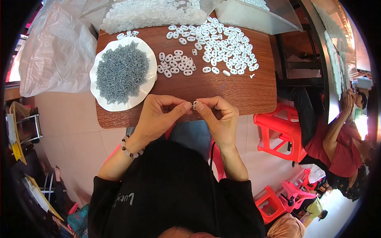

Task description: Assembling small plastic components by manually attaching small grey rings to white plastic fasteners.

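Near the table's front edge my two hands meet fingertip to fingertip. Thumb and finger of my right hand (220, 119) pinch a small white oval plastic piece with two holes (195, 104). My left hand (160, 117) is closed in a pinch right beside it; what lies between its fingertips is too small and covered to make out. Left of the hands, a white wavy-edged plate (93, 81) carries a heap of small thin grey pieces (122, 72), ridged like little springs. Beyond my hands lies a small group of white oval pieces (176, 63), with a larger spread of ovals (226, 49) behind to the right.
A clear bin of white pieces (154, 18) stands along the brown table's (246, 93) far edge, another clear bin (262, 18) beside it. A plastic bag (55, 55) hangs at left. A red stool (279, 131) stands at right; other people sit farther right.
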The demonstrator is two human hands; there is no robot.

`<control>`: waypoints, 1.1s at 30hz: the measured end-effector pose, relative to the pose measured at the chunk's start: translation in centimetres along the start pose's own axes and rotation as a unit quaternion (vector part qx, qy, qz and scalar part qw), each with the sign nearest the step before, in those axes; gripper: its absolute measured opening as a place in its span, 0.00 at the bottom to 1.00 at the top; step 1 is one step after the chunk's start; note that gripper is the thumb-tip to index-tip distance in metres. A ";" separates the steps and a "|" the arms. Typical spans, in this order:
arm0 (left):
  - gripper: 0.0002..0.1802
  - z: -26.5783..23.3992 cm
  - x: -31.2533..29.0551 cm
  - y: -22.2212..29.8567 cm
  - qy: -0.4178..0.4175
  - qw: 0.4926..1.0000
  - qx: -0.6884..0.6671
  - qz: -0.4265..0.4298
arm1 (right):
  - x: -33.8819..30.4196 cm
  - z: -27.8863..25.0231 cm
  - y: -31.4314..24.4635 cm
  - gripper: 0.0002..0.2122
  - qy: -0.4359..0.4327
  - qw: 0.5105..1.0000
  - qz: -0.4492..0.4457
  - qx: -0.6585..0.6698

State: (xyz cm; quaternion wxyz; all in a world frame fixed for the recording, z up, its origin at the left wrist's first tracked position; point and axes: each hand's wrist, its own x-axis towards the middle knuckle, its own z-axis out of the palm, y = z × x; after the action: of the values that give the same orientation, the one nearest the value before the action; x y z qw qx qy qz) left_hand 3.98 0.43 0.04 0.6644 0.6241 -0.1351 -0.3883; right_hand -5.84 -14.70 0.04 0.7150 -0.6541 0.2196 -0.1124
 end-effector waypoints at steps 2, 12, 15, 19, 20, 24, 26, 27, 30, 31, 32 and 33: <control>0.10 0.0 -0.1 -0.1 0.001 1.000 -0.010 -0.006 | 0.0 0.1 0.0 0.04 -0.001 1.000 -0.002 0.005; 0.10 -0.1 0.2 -0.6 0.002 1.000 0.012 -0.016 | 0.2 0.5 -0.4 0.03 -0.001 0.999 -0.002 0.033; 0.11 -0.2 0.2 -0.1 -0.003 0.999 0.042 -0.030 | 0.3 0.2 -0.6 0.03 0.017 0.999 -0.010 0.027; 0.10 -0.1 1.4 -0.4 0.057 0.993 0.082 0.059 | 0.1 -0.9 -1.2 0.03 0.053 0.999 -0.008 0.005; 0.10 0.4 2.1 0.3 0.104 0.967 0.195 0.124 | -0.1 -1.2 -1.3 0.03 0.054 0.998 -0.011 0.005; 0.12 0.6 5.2 0.4 0.157 0.810 0.490 0.282 | -0.9 -2.2 -1.3 0.03 0.085 0.996 -0.036 0.007; 0.12 0.6 6.2 0.0 0.149 0.796 0.518 0.277 | -1.3 -2.6 -1.0 0.03 0.089 0.995 -0.042 -0.008; 0.12 0.6 6.6 -0.1 0.141 0.782 0.545 0.268 | -1.4 -2.7 -0.9 0.03 0.088 0.995 -0.041 0.002; 0.09 0.3 7.2 -0.4 0.132 0.760 0.564 0.293 | -1.6 -3.0 -0.5 0.03 0.089 0.995 -0.039 0.016; 0.09 0.3 7.1 -0.5 0.130 0.760 0.565 0.294 | -1.7 -3.1 -0.4 0.03 0.091 0.995 -0.038 0.019; 0.07 0.3 7.1 -0.5 0.140 0.772 0.543 0.299 | -1.7 -3.1 -0.4 0.03 0.092 0.995 -0.038 0.021; 0.05 0.3 7.0 -0.6 0.149 0.785 0.520 0.303 | -1.6 -3.1 -0.5 0.03 0.089 0.995 -0.035 0.034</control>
State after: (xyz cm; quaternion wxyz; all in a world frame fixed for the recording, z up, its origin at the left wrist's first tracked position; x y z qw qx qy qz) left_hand 8.24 -4.50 -2.60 0.3348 0.8521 -0.3977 0.0601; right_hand -8.62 -16.75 0.67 0.7099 -0.6243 0.2556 -0.2024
